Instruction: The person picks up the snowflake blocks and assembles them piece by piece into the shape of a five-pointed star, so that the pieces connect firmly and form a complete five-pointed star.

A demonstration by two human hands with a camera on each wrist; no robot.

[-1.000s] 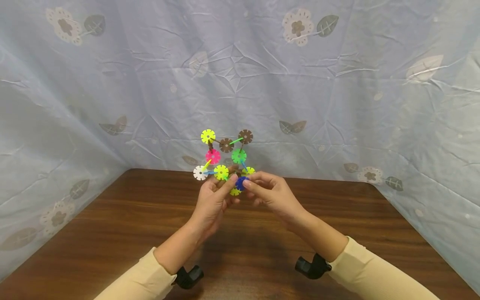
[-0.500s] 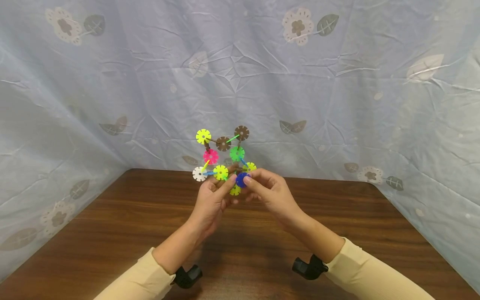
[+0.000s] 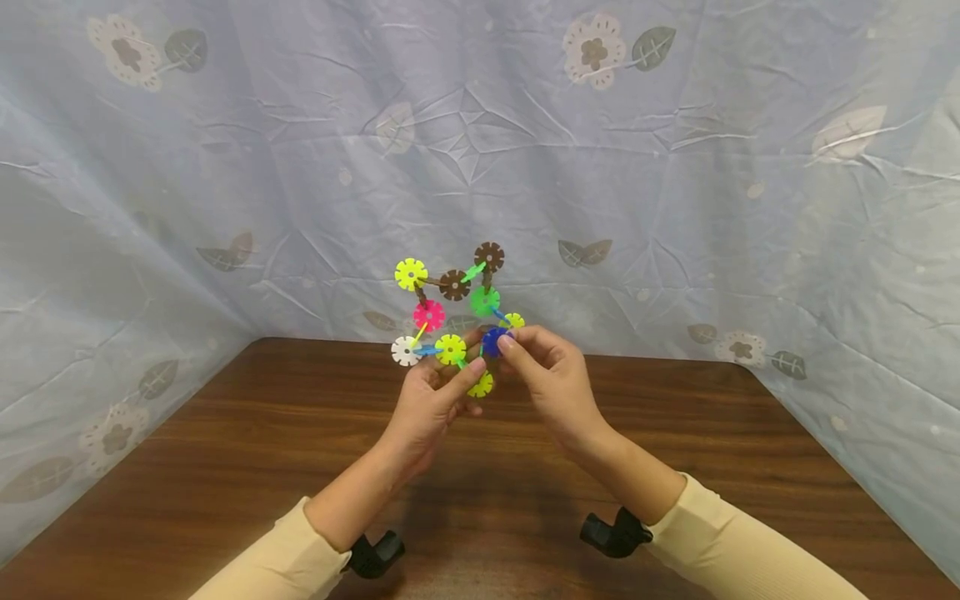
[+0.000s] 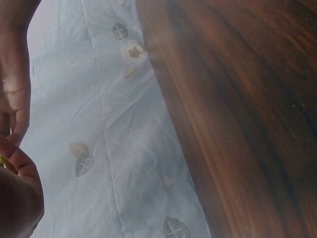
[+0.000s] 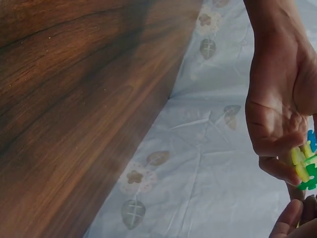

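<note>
Notched plastic snowflake discs, slotted together edge to edge, form a star-like ring held up over the table. At its left are a white disc [image 3: 406, 351], a pink disc [image 3: 429, 316] and a yellow disc [image 3: 411, 274]; brown discs [image 3: 489, 257] sit at the top and a green disc [image 3: 485, 301] at the right. My left hand [image 3: 427, 408] holds the ring's lower part, thumb beside a low yellow disc [image 3: 481, 384]. My right hand [image 3: 551, 379] pinches a dark blue disc [image 3: 496, 342] between thumb and fingers. Fingers hide some joints there.
Below the hands lies a dark wooden table [image 3: 480, 500]. A pale floral curtain [image 3: 465, 167] hangs behind it and along both sides. Black curved fittings [image 3: 617, 533] show beside both sleeves.
My right hand has risen slightly with the blue disc, drawing it up and right, away from my left thumb. The ring has tilted a little, its right side higher.
</note>
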